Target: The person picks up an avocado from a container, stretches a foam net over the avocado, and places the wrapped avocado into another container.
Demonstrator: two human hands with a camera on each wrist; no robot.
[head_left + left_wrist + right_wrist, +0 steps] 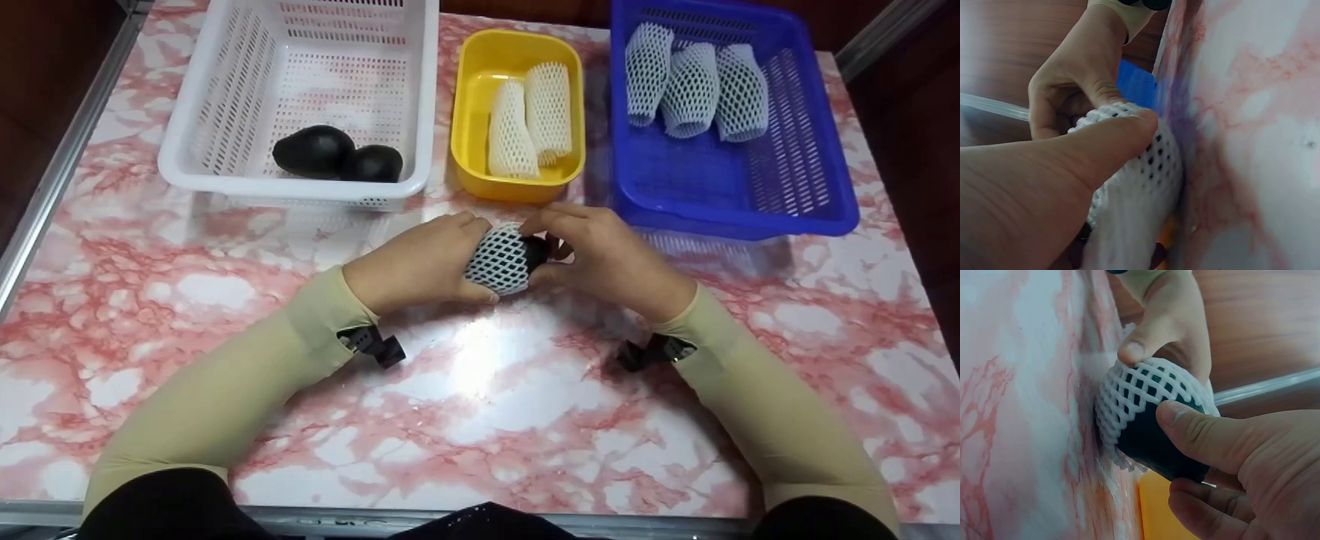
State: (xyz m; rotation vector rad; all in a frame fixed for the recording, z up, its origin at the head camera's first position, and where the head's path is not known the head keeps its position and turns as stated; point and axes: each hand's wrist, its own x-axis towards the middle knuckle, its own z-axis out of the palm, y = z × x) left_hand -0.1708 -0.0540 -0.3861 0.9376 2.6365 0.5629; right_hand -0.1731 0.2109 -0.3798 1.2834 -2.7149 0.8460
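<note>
Between both hands, just above or on the table, is a dark avocado [1157,439] partly covered by a white foam net sleeve [499,259]. My left hand [427,262] grips the sleeved end, its thumb lying along the mesh in the left wrist view. At the bare end, my right hand [600,255] holds the avocado between thumb and fingers, its thumb near the sleeve's edge in the right wrist view. Two more dark avocados [313,151] lie in the white basket [300,184]. Two foam sleeves [513,131] are inside the yellow bin [517,189].
A blue basket [739,221] stands at the back right, holding three sleeved avocados [690,90] side by side along its far left part. The baskets and bin line the back of the red-and-white marbled table [480,435], whose near edge runs close to the person's body.
</note>
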